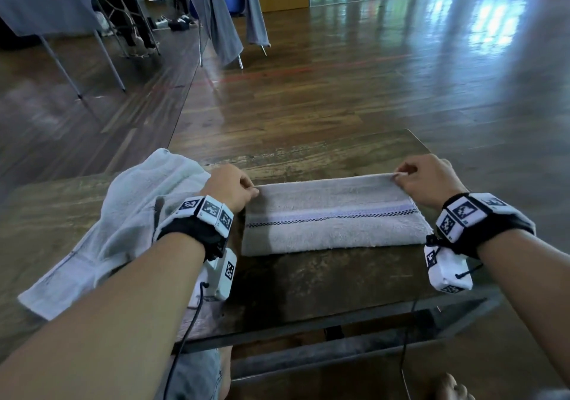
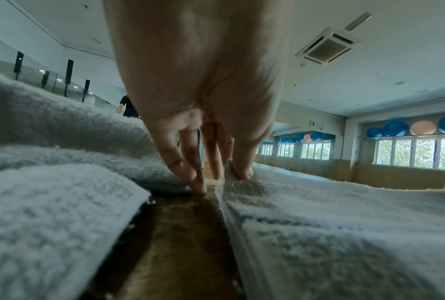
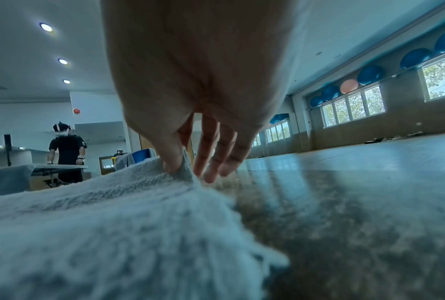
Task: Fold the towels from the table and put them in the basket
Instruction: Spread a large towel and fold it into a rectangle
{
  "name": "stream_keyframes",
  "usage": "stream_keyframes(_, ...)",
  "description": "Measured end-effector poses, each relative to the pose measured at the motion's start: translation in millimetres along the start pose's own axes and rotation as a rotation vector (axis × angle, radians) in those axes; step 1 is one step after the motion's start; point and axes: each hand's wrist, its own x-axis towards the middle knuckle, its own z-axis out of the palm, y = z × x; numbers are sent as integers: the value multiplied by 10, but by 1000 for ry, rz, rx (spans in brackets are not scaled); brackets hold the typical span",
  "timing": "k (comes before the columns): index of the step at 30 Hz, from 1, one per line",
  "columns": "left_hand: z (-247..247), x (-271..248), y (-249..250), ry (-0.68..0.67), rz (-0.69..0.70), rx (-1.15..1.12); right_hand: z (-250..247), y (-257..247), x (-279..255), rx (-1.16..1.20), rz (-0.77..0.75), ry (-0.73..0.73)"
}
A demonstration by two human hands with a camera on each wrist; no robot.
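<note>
A grey towel (image 1: 333,217) with a checked stripe lies folded lengthwise on the wooden table (image 1: 308,279). My left hand (image 1: 233,188) pinches its far left corner, the towel edge (image 2: 232,174) held between thumb and finger. My right hand (image 1: 425,176) pinches the far right corner, with the towel corner (image 3: 184,168) lifted a little off the table. A second, whitish towel (image 1: 114,227) lies crumpled at the table's left, under my left forearm. No basket is in view.
Beyond the table's far edge is open wooden floor (image 1: 370,85). A drying rack with grey towels (image 1: 222,20) stands at the back. A cloth-covered table (image 1: 58,7) is at the back left, with a person (image 3: 67,150) standing behind it.
</note>
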Motion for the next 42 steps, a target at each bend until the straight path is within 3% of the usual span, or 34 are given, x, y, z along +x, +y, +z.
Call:
stream_keyframes(10, -19, -22, 53, -141, 0, 59, 54, 18, 14, -16, -12, -68)
stream_keyframes(16, -109, -181, 113, -222, 6, 70, -94, 3, -107, -42, -19, -270)
stream_keyframes(23, -180, -331, 137, -284, 17, 80, -196, -16, -223, -141, -73, -328)
stream_keyframes(28, -179, -427, 161, -268, 23, 98, -232, -49, -360, -162, -79, -286)
stream_keyframes(30, -206, -459, 184, -182, 68, 83, -312, -62, -372, -178, -71, -258)
stream_keyframes(32, -252, -467, 233, -13, 165, 29, -424, -87, -386, -144, -68, -150)
stream_keyframes(36, -372, -437, 390, 351, 321, -116, -601, -167, -419, -4, -181, 285)
stream_keyframes(39, -465, -431, 459, 551, 420, -199, -707, -217, -430, 152, -316, 492)
stream_keyframes(42, -515, -445, 421, 618, 477, -228, -723, -126, -436, 173, -374, 563)
